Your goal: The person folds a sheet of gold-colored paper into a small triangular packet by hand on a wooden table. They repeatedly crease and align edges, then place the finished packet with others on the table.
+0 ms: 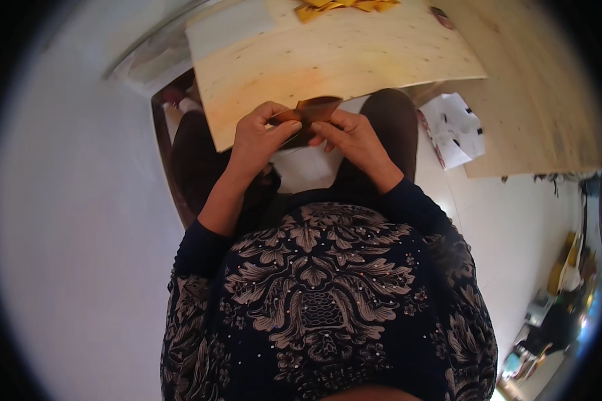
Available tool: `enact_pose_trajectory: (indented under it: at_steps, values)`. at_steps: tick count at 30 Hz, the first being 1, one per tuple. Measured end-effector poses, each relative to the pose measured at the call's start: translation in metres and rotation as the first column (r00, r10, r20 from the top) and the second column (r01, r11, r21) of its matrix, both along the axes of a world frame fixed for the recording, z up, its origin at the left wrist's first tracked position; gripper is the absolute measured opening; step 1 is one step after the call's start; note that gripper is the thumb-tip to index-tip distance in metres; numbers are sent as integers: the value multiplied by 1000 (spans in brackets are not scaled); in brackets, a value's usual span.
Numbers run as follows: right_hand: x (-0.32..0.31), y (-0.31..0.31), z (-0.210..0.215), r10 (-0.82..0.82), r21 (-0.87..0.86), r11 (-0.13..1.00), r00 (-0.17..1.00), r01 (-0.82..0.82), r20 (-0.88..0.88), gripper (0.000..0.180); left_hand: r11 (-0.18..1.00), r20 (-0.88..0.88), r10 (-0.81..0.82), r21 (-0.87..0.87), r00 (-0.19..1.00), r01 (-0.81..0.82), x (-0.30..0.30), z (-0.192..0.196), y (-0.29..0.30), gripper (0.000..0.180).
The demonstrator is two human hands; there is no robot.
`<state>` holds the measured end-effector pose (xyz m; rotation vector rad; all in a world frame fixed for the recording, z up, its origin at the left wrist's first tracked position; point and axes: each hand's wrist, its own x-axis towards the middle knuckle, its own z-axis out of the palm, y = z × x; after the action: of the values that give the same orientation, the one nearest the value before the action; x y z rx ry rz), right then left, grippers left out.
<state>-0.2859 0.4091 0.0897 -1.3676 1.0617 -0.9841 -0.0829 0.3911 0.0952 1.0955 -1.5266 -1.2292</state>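
Observation:
Between my two hands is a folded sheet of shiny gold-brown paper [319,107], held in front of my lap near the table's near edge. My left hand [257,134] pinches its left side between thumb and fingers. The right side is gripped by my right hand [351,137], its thumb pressing on the paper and its other fingers curled behind. The lower part of the paper is dark and partly hidden by my fingers. At the far side of the table lies a pile of folded gold paper pieces [344,7], cut off by the picture's upper edge.
The pale wooden table [328,57] spans the space before me, my knees at its near edge. A small dark red object [441,18] lies at its far right. A white bag [453,130] stands right of my right knee. Assorted clutter [562,314] sits at the far right.

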Motion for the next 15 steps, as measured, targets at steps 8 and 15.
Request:
enact_pose_trajectory:
  at_steps: [8, 15]
  values:
    - [55, -36, -3, -227, -710, 703, 932, -43, -282, 29, 714, 283, 546, -650, 788, -261, 56, -10, 7, 55]
    - [88, -105, -26, -190, -831, 527, 928, -179, -320, 29, 545, 362, 674, -832, 644, -103, 89, -36, -35, 55]
